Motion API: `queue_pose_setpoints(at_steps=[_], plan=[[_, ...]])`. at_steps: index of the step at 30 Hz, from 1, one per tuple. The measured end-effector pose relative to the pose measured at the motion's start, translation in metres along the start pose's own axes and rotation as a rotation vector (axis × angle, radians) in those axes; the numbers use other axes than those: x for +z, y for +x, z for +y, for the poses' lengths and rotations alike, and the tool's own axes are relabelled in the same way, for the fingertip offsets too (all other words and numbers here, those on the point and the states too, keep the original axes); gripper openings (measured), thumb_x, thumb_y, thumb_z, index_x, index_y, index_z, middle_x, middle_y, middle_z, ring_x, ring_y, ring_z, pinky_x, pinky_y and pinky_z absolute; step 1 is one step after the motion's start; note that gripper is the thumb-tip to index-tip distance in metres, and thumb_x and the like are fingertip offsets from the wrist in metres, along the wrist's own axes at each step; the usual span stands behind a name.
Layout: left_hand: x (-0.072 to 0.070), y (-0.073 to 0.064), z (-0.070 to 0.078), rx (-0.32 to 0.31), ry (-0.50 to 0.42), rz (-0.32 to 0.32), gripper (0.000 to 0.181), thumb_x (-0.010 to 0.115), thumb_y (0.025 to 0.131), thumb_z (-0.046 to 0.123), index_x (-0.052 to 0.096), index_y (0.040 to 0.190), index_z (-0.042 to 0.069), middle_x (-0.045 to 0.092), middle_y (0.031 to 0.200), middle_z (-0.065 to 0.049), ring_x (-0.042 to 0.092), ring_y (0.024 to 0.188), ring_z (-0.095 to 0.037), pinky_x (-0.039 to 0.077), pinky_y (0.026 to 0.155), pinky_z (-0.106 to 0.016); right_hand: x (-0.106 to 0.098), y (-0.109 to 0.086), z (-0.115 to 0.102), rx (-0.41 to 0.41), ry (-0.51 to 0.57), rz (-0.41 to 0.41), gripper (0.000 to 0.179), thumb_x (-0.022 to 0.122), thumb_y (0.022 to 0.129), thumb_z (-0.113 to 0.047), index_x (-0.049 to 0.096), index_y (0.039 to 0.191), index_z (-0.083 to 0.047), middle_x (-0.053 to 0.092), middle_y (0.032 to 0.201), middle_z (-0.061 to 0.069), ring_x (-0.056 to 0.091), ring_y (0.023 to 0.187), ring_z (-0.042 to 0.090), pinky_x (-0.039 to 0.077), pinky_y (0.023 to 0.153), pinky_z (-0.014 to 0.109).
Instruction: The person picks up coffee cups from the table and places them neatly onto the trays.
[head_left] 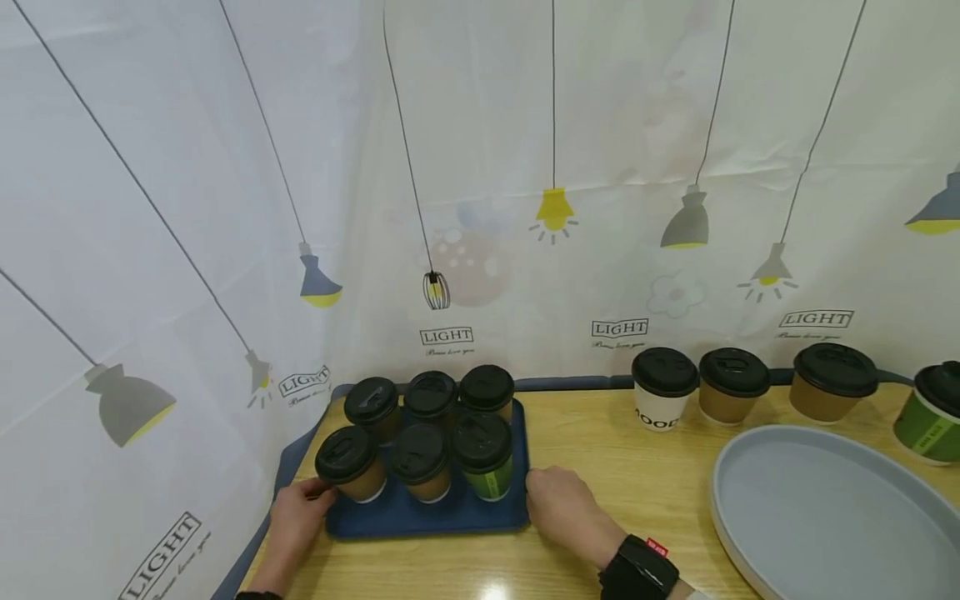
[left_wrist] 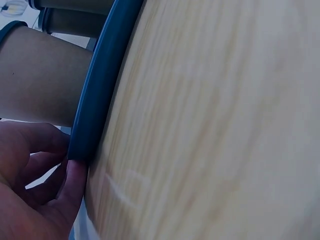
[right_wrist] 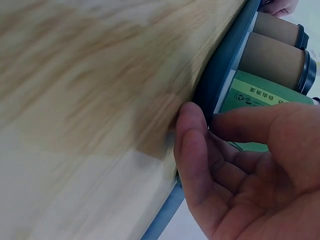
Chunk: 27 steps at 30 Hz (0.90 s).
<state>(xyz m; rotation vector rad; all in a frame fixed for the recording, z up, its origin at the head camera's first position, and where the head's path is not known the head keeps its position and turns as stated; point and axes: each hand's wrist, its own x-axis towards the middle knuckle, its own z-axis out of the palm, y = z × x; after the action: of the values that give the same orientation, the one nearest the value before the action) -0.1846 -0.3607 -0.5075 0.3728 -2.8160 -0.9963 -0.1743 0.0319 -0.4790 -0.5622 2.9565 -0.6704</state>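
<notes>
A dark blue tray (head_left: 427,523) on the wooden table carries several paper cups with black lids, in two rows. Most of those cups are brown; a green cup (head_left: 492,481) stands at the front right corner. My left hand (head_left: 295,518) pinches the tray's left edge beside the front left brown cup (head_left: 363,485). In the left wrist view, thumb and fingers meet at the tray rim (left_wrist: 102,80). On the opposite side, my right hand (head_left: 567,512) grips the right edge near the green cup. The right wrist view shows its fingertips at the tray rim (right_wrist: 216,70).
A large round grey tray (head_left: 832,508) lies at the right of the table (head_left: 600,450). Behind it stand a white cup (head_left: 662,404), two brown cups and another green cup (head_left: 926,427). A printed curtain (head_left: 510,125) hangs along the back and left side.
</notes>
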Motion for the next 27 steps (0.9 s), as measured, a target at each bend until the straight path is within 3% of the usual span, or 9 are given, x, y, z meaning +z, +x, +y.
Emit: queue_pose_setpoints(at_steps=[7, 12, 15, 17, 18, 20, 22, 24, 27], plan=[[0.0, 0.007, -0.003, -0.003, 0.013, 0.015, 0.028, 0.068, 0.091, 0.013, 0.074, 0.108, -0.009, 0.075, 0.101, -0.022, 0.068, 0.101, -0.042, 0.054, 0.088, -0.054, 0.002, 0.008, -0.001, 0.027, 0.014, -0.009, 0.018, 0.063, 0.095, 0.0, 0.066, 0.077, -0.003, 0.056, 0.067, 0.003, 0.051, 0.059, 0.015, 0.045, 0.052, 0.035], [-0.002, 0.002, -0.002, -0.031, -0.001, 0.03, 0.034, 0.066, 0.096, 0.016, 0.07, 0.119, -0.01, 0.071, 0.113, -0.026, 0.066, 0.108, -0.045, 0.053, 0.092, -0.055, -0.004, 0.0, 0.003, 0.032, 0.045, -0.029, 0.021, 0.066, 0.097, -0.008, 0.065, 0.077, -0.004, 0.052, 0.065, 0.001, 0.047, 0.056, 0.014, 0.039, 0.051, 0.032], [-0.007, -0.007, 0.001, -0.096, -0.063, 0.1, 0.038, 0.062, 0.099, 0.017, 0.066, 0.127, -0.007, 0.068, 0.124, -0.026, 0.066, 0.114, -0.043, 0.056, 0.087, -0.041, -0.017, -0.014, 0.008, 0.033, 0.077, -0.036, 0.021, 0.07, 0.097, -0.015, 0.066, 0.078, -0.006, 0.054, 0.065, 0.0, 0.047, 0.056, 0.014, 0.039, 0.052, 0.032], [-0.012, -0.014, 0.007, -0.122, -0.126, 0.185, 0.039, 0.058, 0.1, 0.016, 0.063, 0.132, -0.005, 0.065, 0.128, -0.026, 0.065, 0.116, -0.043, 0.054, 0.08, -0.025, -0.031, -0.026, 0.014, 0.052, 0.092, -0.028, 0.017, 0.072, 0.097, -0.017, 0.068, 0.084, -0.008, 0.058, 0.067, 0.0, 0.05, 0.056, 0.013, 0.042, 0.052, 0.034], [-0.014, -0.017, 0.011, -0.113, -0.143, 0.248, 0.038, 0.057, 0.099, 0.014, 0.062, 0.132, -0.005, 0.064, 0.129, -0.026, 0.064, 0.116, -0.042, 0.052, 0.079, -0.022, -0.04, -0.032, 0.017, 0.065, 0.09, -0.023, 0.014, 0.073, 0.097, -0.018, 0.07, 0.087, -0.009, 0.061, 0.069, 0.0, 0.052, 0.057, 0.013, 0.044, 0.053, 0.034], [-0.016, -0.023, 0.021, -0.061, -0.173, 0.37, 0.035, 0.056, 0.098, 0.008, 0.062, 0.13, -0.005, 0.062, 0.128, -0.025, 0.063, 0.114, -0.039, 0.047, 0.075, -0.011, -0.057, -0.044, 0.025, 0.093, 0.079, -0.006, 0.009, 0.074, 0.097, -0.019, 0.071, 0.094, -0.011, 0.064, 0.073, -0.003, 0.055, 0.059, 0.011, 0.047, 0.054, 0.034], [-0.017, -0.03, 0.033, 0.037, -0.163, 0.478, 0.032, 0.056, 0.097, 0.001, 0.063, 0.127, -0.005, 0.061, 0.126, -0.021, 0.062, 0.112, -0.035, 0.042, 0.077, -0.003, -0.074, -0.057, 0.037, 0.12, 0.06, 0.019, 0.007, 0.074, 0.097, -0.02, 0.072, 0.098, -0.013, 0.065, 0.075, -0.006, 0.057, 0.061, 0.009, 0.048, 0.055, 0.033], [-0.017, -0.037, 0.048, 0.17, -0.153, 0.562, 0.03, 0.057, 0.094, -0.006, 0.064, 0.123, -0.006, 0.06, 0.123, -0.02, 0.061, 0.11, -0.033, 0.042, 0.083, -0.002, -0.092, -0.071, 0.053, 0.148, 0.049, 0.035, 0.008, 0.072, 0.099, -0.019, 0.073, 0.102, -0.013, 0.067, 0.078, -0.007, 0.057, 0.064, 0.008, 0.048, 0.057, 0.033], [-0.016, -0.045, 0.072, 0.391, -0.15, 0.631, 0.03, 0.061, 0.088, -0.014, 0.067, 0.117, -0.007, 0.059, 0.122, -0.02, 0.06, 0.105, -0.03, 0.037, 0.087, 0.0, -0.118, -0.092, 0.082, 0.195, 0.022, 0.066, 0.013, 0.067, 0.101, -0.019, 0.072, 0.107, -0.008, 0.069, 0.084, -0.005, 0.059, 0.069, 0.009, 0.05, 0.059, 0.034]])
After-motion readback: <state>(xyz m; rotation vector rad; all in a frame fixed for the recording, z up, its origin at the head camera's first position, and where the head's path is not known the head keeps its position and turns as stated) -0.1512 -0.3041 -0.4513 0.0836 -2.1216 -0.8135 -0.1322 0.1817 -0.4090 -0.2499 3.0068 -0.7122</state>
